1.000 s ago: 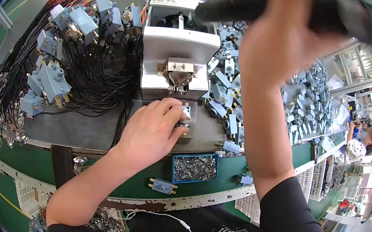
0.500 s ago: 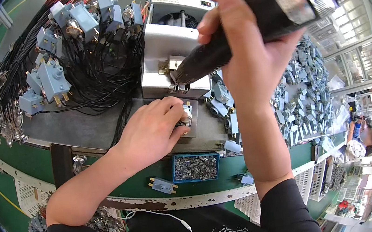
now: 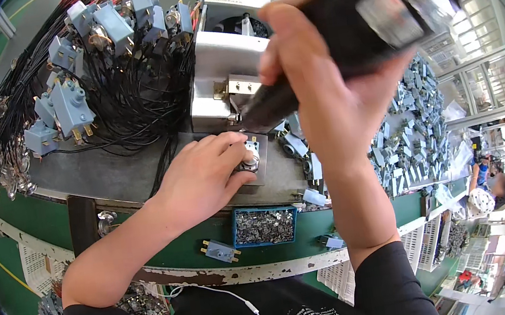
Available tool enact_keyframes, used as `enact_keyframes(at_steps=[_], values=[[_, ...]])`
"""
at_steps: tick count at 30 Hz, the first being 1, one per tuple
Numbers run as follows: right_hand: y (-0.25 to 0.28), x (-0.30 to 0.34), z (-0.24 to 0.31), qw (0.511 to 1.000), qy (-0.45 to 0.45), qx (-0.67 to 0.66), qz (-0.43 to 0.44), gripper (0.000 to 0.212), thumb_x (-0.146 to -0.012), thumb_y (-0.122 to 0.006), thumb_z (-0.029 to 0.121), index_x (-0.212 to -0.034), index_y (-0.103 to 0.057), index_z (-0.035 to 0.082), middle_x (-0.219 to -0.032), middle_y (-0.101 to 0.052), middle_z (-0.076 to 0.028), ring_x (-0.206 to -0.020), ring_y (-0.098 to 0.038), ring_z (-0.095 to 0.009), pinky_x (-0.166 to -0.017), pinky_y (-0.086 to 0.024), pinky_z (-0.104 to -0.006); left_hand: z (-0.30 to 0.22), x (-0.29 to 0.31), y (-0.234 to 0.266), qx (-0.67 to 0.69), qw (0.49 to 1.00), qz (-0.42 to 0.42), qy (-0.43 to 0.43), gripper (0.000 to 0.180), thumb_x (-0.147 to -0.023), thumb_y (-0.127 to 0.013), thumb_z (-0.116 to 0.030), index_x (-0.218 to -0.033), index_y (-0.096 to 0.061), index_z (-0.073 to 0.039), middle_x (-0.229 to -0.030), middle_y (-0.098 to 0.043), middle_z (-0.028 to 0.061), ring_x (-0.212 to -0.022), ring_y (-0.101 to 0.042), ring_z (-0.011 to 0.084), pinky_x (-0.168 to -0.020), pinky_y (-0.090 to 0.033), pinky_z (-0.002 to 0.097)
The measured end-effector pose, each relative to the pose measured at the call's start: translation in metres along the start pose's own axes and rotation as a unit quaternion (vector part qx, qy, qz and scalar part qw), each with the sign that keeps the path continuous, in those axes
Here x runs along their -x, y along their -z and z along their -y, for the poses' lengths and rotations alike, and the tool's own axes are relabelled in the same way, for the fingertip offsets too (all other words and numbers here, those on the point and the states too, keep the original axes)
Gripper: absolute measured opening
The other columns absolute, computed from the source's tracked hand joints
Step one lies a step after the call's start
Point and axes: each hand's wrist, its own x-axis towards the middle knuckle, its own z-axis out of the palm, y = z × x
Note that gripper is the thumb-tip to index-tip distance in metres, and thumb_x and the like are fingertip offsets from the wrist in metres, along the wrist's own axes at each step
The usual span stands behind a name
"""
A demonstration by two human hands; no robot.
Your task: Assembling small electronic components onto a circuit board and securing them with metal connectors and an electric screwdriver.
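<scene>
My right hand [image 3: 326,90] is wrapped round a black powered screwdriver [image 3: 352,20], tilted so its narrow end points down and left. That end is close above the part at my left hand; whether it touches is hard to see. With thumb and fingers closed, my left hand [image 3: 200,171] grips a small switch part [image 3: 253,150] with metal pieces on a flat metal plate [image 3: 264,172]. My fingers cover much of the part. Just behind stands a pale metal feeder machine [image 3: 227,52] with a small brass-coloured block on its front.
A blue bin [image 3: 264,243] of small metal pieces sits nearer me, beside a loose grey-blue switch [image 3: 219,251]. Wired switches [image 3: 72,108] and black cables [image 3: 148,94] pile up at left. Many grey-blue parts [image 3: 410,143] spread at right. A person [image 3: 493,189] is far right.
The screwdriver and my right hand have come left and down, bringing its narrow end from the machine's front toward the part. My left hand stays nearly still.
</scene>
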Motion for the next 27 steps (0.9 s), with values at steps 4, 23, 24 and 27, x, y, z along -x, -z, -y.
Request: enact_keyframes(at_steps=[4, 23, 24, 27], values=[[0.022, 0.007, 0.007, 0.999, -0.021, -0.038, 0.011, 0.014, -0.094, -0.071, -0.001, -0.103, -0.064, -0.009, -0.088, -0.07, -0.016, -0.056, -0.065, -0.017, -0.053, -0.055, -0.0288, -0.002, -0.002, 0.003, 0.006, 1.0, -0.026, -0.009, 0.025, -0.088, -0.077, -0.022, -0.105, -0.064, -0.009, -0.122, -0.067, 0.011, -0.103, -0.066, 0.0305, -0.087, -0.053, 0.0425], [0.021, 0.021, -0.004, 0.999, -0.009, -0.039, -0.001, 0.015, -0.092, -0.074, 0.0, -0.101, -0.064, -0.007, -0.091, -0.071, -0.012, -0.061, -0.066, -0.016, -0.055, -0.055, -0.0286, -0.001, -0.009, 0.009, 0.033, 0.999, 0.021, 0.016, 0.023, -0.087, -0.078, -0.021, -0.104, -0.066, -0.009, -0.119, -0.066, 0.0084, -0.1, -0.066, 0.0317, -0.086, -0.053, 0.0432], [0.021, 0.021, -0.005, 0.999, -0.005, -0.042, -0.002, 0.015, -0.092, -0.074, 0.0, -0.102, -0.064, -0.007, -0.092, -0.071, -0.012, -0.061, -0.066, -0.016, -0.055, -0.055, -0.0288, -0.001, -0.009, 0.009, 0.032, 0.999, 0.024, 0.021, 0.023, -0.087, -0.078, -0.021, -0.104, -0.066, -0.009, -0.119, -0.065, 0.0083, -0.101, -0.066, 0.0316, -0.086, -0.054, 0.0432], [0.02, 0.023, -0.006, 0.999, -0.012, -0.049, -0.013, 0.015, -0.092, -0.073, -0.001, -0.102, -0.064, -0.007, -0.093, -0.071, -0.013, -0.061, -0.067, -0.017, -0.055, -0.055, -0.0292, -0.001, -0.008, 0.009, 0.029, 0.999, 0.026, 0.026, 0.024, -0.088, -0.077, -0.022, -0.104, -0.066, -0.009, -0.119, -0.065, 0.0082, -0.101, -0.066, 0.0316, -0.086, -0.054, 0.0433]])
